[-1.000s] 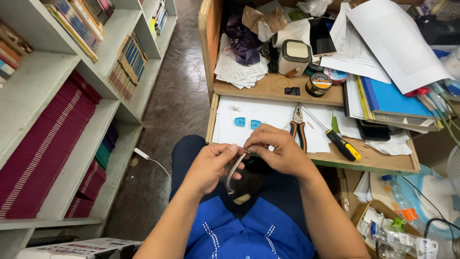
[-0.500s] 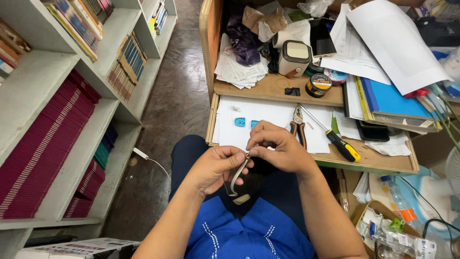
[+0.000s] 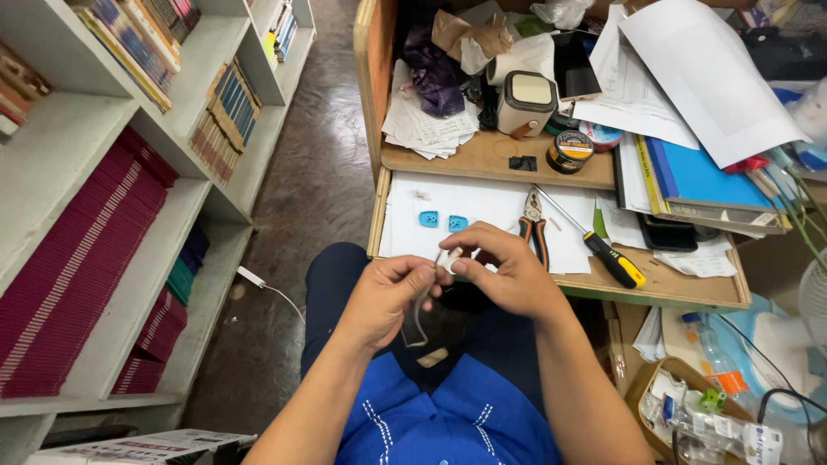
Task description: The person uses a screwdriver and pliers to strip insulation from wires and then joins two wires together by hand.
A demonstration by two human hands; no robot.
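My left hand (image 3: 389,293) and my right hand (image 3: 504,271) meet over my lap, just below the front edge of a pull-out wooden shelf (image 3: 663,288). Together they pinch a thin grey cable (image 3: 420,310), which loops down under the left hand. Its small light-coloured end (image 3: 450,256) sits between the fingertips of both hands. On the white paper (image 3: 482,207) just above the hands lie two small blue plastic parts (image 3: 441,221).
Pliers (image 3: 536,226) and a yellow-handled screwdriver (image 3: 599,248) lie on the shelf right of the blue parts. Papers, a blue folder (image 3: 702,176), a tape roll (image 3: 570,151) and a small box (image 3: 525,102) crowd the desk. Bookshelves (image 3: 103,215) stand on the left, a white cable (image 3: 267,288) on the floor.
Both hands have kept working the cable end between the fingertips, shifting only slightly; the loop hangs a little lower under the left hand.
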